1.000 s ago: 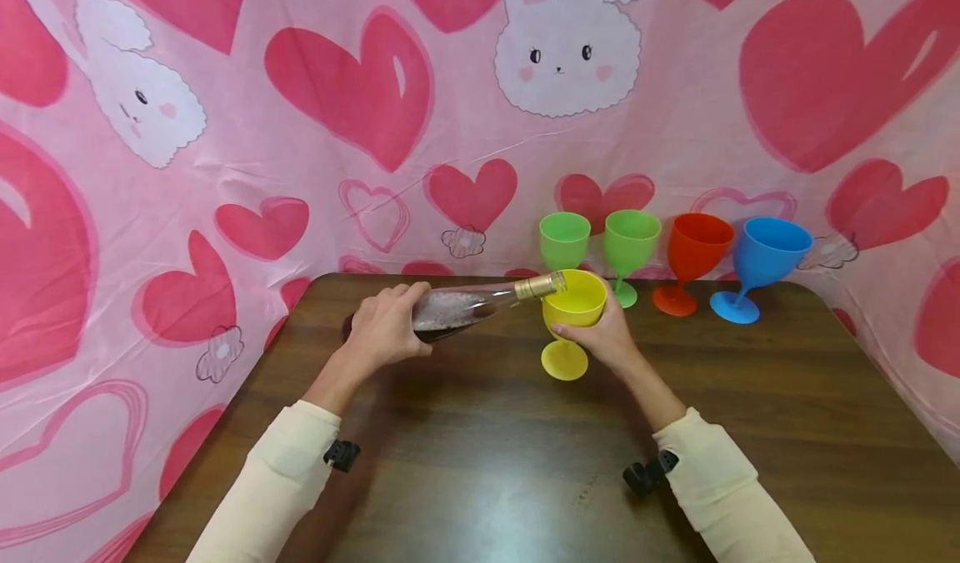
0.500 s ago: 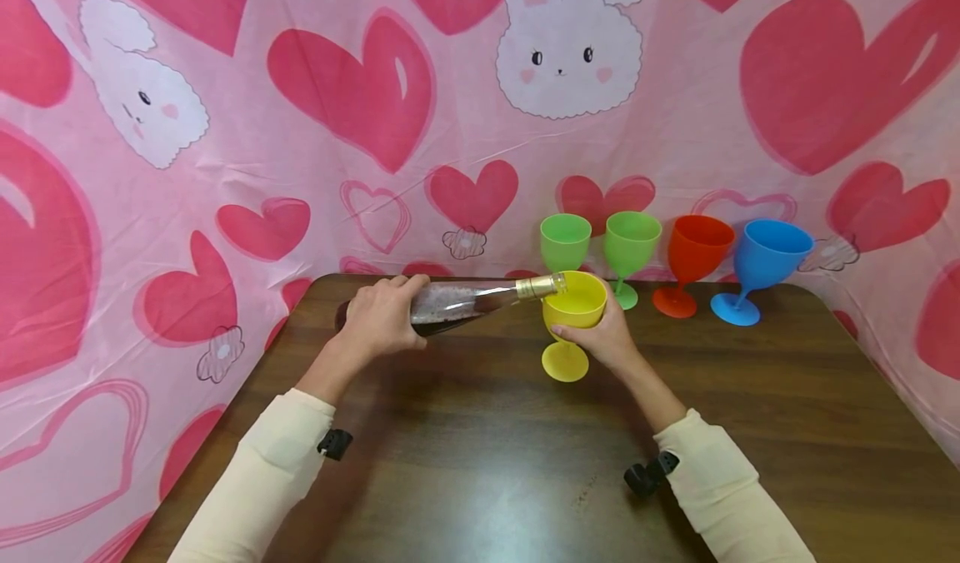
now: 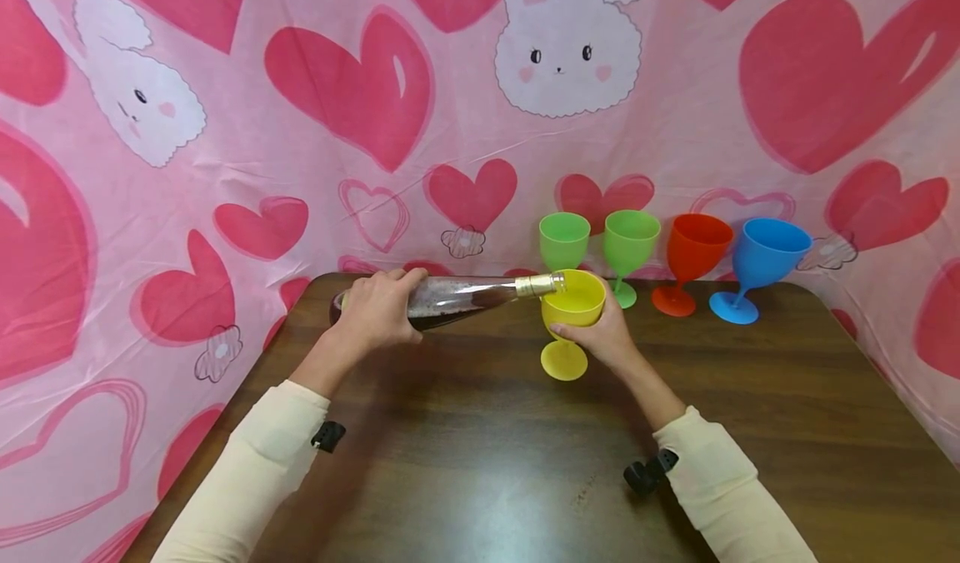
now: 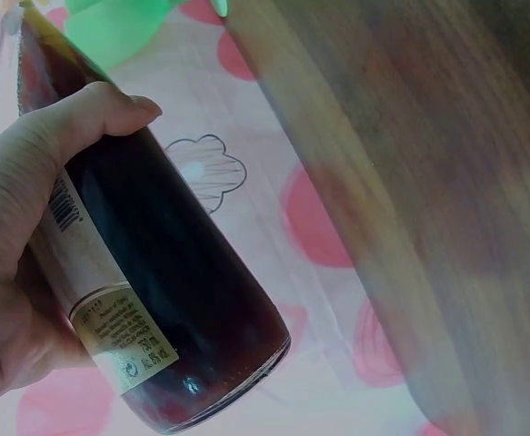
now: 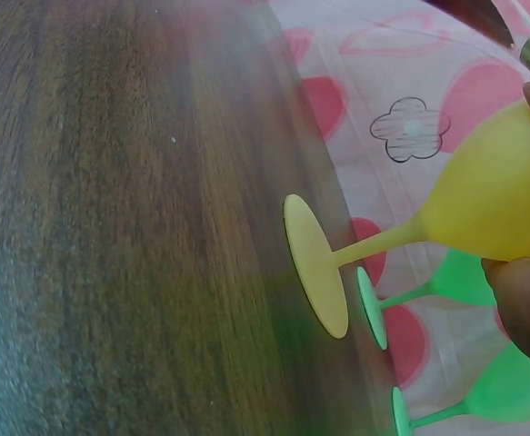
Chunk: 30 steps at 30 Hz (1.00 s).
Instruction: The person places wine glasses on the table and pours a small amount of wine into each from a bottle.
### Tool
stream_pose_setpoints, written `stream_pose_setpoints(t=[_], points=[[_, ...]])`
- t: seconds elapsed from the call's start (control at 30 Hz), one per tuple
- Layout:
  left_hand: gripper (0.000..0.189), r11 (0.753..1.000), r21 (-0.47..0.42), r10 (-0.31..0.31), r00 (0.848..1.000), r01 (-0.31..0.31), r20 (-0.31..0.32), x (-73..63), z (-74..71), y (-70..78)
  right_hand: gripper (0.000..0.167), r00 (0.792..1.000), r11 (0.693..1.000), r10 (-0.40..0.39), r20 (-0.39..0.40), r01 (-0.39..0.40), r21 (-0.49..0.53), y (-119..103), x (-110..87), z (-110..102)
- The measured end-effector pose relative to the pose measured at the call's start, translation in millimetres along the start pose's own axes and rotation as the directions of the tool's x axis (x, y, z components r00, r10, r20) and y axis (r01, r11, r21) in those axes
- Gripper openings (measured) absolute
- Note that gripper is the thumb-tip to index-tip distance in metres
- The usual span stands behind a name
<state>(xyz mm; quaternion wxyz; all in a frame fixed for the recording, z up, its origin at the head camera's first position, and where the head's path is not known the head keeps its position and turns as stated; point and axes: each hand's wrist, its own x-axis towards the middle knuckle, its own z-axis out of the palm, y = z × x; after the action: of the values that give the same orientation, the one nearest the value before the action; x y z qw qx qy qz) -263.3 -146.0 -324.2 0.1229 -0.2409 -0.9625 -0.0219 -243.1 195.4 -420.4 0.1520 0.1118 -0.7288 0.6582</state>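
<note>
My left hand [image 3: 375, 309] grips a dark glass wine bottle [image 3: 465, 298] around its body, holding it nearly level. Its gold-banded neck points right, and the mouth overlaps the rim of a yellow goblet [image 3: 573, 309]. Dark liquid shows along the lower side of the glass. In the left wrist view, the bottle [image 4: 183, 263] bears a pale label with a barcode, and the thumb lies across it. My right hand [image 3: 606, 334] holds the goblet by its bowl, thumb in front. The right wrist view shows the goblet's [image 5: 492, 191] stem and round foot below the fingers.
Behind the yellow goblet stand two green goblets [image 3: 564, 242], with a red goblet [image 3: 697, 246] and a blue goblet [image 3: 765, 255] farther right along the back edge. The brown wooden table [image 3: 480, 455] meets a pink heart-patterned cloth [image 3: 330, 146] at the back.
The left hand and the bottle's base have shifted slightly left and up, so the bottle lies closer to level. Its mouth stays at the yellow goblet's rim. The right hand has barely moved.
</note>
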Motion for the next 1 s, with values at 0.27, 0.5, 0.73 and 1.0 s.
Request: stream_pose_setpoints(t=[0.27,0.5,0.73,1.0], points=[[0.08,1.0,0.021,0.013,1.0,-0.013,-0.003,1.1,-5.3,-0.4,0.089,1.0,1.0,0.011,0.01,-0.011,-0.002,0,-0.4,-1],[0.084,0.999,0.044,0.015,1.0,-0.016,0.007,3.4,-9.5,-0.3,0.089,1.0,1.0,0.015,0.011,-0.015,-0.01,1,0.1,-1],[0.087,0.998,0.053,0.018,1.0,-0.019,0.013,4.6,-14.2,0.0,0.089,1.0,1.0,0.021,0.021,-0.021,-0.004,0,0.8,-1],[0.087,0.999,0.044,0.011,1.0,-0.012,0.028,5.0,-17.2,1.3,0.089,1.0,1.0,0.011,0.021,-0.011,0.007,-1,0.5,-1]])
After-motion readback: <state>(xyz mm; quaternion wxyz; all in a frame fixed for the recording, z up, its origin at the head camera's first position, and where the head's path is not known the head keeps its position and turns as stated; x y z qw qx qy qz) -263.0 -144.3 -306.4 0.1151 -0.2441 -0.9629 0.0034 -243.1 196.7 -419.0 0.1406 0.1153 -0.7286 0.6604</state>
